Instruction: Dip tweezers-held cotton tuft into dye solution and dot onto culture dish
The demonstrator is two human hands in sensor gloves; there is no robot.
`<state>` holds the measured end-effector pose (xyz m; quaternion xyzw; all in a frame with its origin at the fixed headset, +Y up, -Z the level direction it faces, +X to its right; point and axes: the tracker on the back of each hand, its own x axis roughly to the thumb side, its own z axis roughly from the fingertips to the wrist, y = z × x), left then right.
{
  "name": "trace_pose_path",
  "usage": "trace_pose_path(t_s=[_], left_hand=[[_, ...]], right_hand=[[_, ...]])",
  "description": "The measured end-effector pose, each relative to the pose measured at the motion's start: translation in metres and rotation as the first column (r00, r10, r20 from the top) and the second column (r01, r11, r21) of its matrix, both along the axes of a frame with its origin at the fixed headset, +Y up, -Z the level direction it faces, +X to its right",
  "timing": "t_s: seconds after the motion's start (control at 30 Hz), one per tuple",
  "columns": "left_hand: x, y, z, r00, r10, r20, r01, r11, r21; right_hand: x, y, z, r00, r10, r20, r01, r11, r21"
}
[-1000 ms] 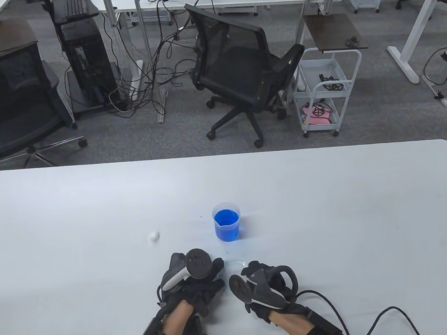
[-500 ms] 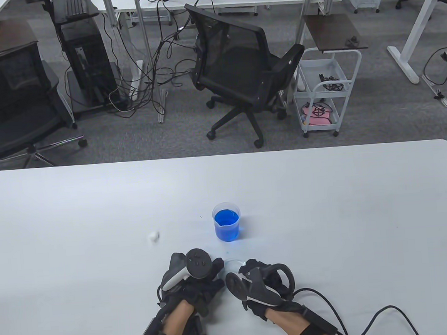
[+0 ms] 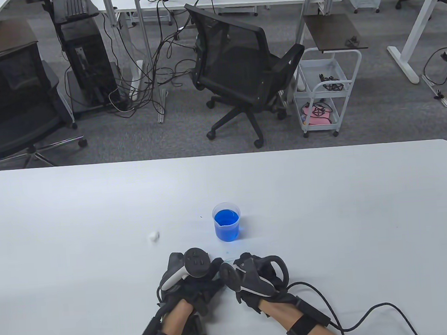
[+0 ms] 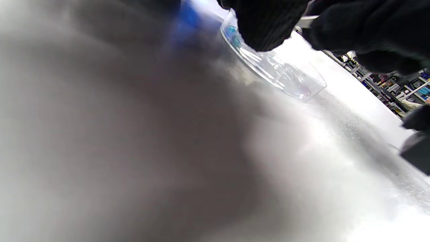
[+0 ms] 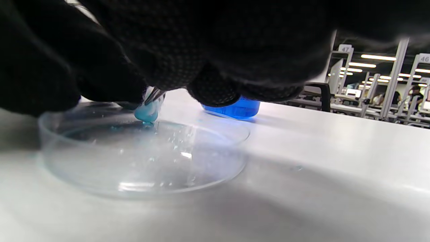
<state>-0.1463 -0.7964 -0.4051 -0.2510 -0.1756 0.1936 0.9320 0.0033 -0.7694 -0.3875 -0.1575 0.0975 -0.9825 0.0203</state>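
Blue-soaked cotton tuft (image 5: 146, 113), soft and dripping, touches the culture dish (image 5: 100, 181) floor, pinched in tweezers (image 5: 154, 95) by the right hand (image 3: 257, 279); left hand (image 3: 193, 280) steadies the light, slippery dish, its grip unclear.

Beyond the white table (image 3: 327, 205), a black office chair (image 3: 239, 69) and a white cart (image 3: 327, 89) are seen on the far floor.
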Motion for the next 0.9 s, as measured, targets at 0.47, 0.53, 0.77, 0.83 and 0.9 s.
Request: trace_pose_path(t_s=[0.47,0.53,0.77,0.83,0.9], left_hand=[[-0.001,0.001,-0.001,1.0,0.0,0.001,0.0,1.0,-0.004],[-0.001,0.001,-0.001,1.0,-0.001,0.001,0.001,1.0,-0.004],[-0.001,0.001,-0.001,1.0,-0.007,0.001,0.007,1.0,-0.002],[-0.001,0.001,-0.001,1.0,-0.007,0.001,0.007,1.0,-0.002],[-0.001,0.001,-0.001,1.0,-0.007,0.0,0.007,1.0,-0.003]], right_hand=[[0.023,0.023,0.006,0.996,-0.077,0.041,0.075,0.996,0.053],[0.026,0.024,0.009,0.996,-0.074,0.041,0.072,0.996,0.052],[0.021,0.0,0.007,0.999,-0.006,0.035,0.005,1.0,0.006],[0.019,-0.003,0.005,0.999,0.01,0.034,-0.01,1.0,0.003],[0.019,-0.005,0.004,0.999,0.015,0.034,-0.015,1.0,0.001]])
